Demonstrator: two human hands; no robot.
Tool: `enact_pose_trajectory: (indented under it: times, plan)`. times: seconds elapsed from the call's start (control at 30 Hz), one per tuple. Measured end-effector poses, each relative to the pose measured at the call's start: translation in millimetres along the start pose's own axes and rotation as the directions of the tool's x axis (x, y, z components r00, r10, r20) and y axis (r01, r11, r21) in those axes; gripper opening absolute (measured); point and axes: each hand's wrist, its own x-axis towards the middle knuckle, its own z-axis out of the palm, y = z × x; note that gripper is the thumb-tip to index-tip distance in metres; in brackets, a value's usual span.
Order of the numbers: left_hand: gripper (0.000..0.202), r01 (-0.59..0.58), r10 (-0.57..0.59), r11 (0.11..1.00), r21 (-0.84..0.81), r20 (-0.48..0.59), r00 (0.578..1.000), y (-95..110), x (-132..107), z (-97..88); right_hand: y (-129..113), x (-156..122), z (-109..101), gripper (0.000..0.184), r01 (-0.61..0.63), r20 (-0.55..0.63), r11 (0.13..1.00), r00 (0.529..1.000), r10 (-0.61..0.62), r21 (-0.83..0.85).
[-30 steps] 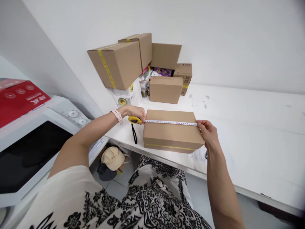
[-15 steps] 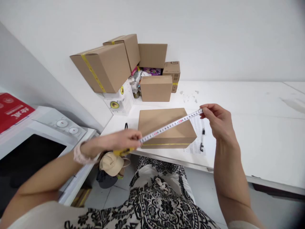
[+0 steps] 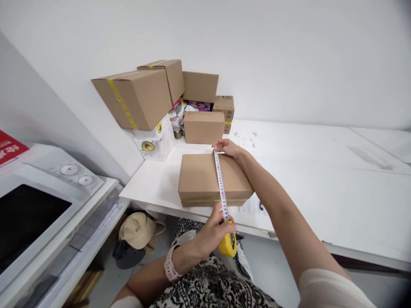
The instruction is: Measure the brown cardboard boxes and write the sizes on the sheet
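A closed cardboard box (image 3: pixel 199 175) lies flat near the front edge of the white table, yellow tape along its near side. Across its top, from back to front, runs the white blade of a yellow tape measure (image 3: pixel 227 245). In front of the box, my left hand (image 3: pixel 213 231) is closed around the tape measure at the mouth of its case. At the box's far edge, my right hand (image 3: pixel 226 147) pinches the free end of the blade. A printed sheet (image 3: pixel 248 206) with a small black item on it shows partly beside the box's right end.
Stacked cardboard boxes (image 3: pixel 150 96) stand at the back left on a white carton (image 3: pixel 157 143). Another box (image 3: pixel 204 128) stands in front of an opened one. To the left is a white microwave (image 3: pixel 45 188); a beige cap (image 3: pixel 137 230) hangs or lies below the table.
The blade has turned from lengthwise over the box to across it. My right hand moved left to the far edge; my left hand moved right and nearer my body. The view shifted slightly.
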Motion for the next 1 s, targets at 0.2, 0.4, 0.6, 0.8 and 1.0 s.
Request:
enact_pose_trajectory:
  times: [0.2,0.4,0.6,0.8,1.0]
  plan:
    - [0.079,0.085,-0.083,0.981,-0.175,0.016,0.996,-3,-7,-0.5,15,2,2,0.016,0.013,0.010,0.996,1.000,-0.013,-0.087]
    - [0.081,0.064,-0.062,0.978,-0.201,0.017,0.998,-11,-8,2.6,17,0,-2,0.025,0.003,0.076,0.992,0.997,0.007,-0.122]
    - [0.089,0.050,-0.056,0.965,-0.258,-0.014,0.998,-7,-9,5.0,19,-5,-5,0.024,0.049,0.079,0.983,0.996,-0.035,-0.179]
    - [0.092,-0.001,-0.048,0.937,-0.349,-0.131,0.990,-6,3,1.6,20,-6,-5,0.024,0.039,0.061,0.979,0.998,-0.028,-0.200]
    - [0.088,0.004,-0.080,0.879,-0.478,-0.139,0.987,-8,8,-2.4,15,-12,-5,0.023,0.040,0.050,0.980,0.998,-0.031,-0.193]
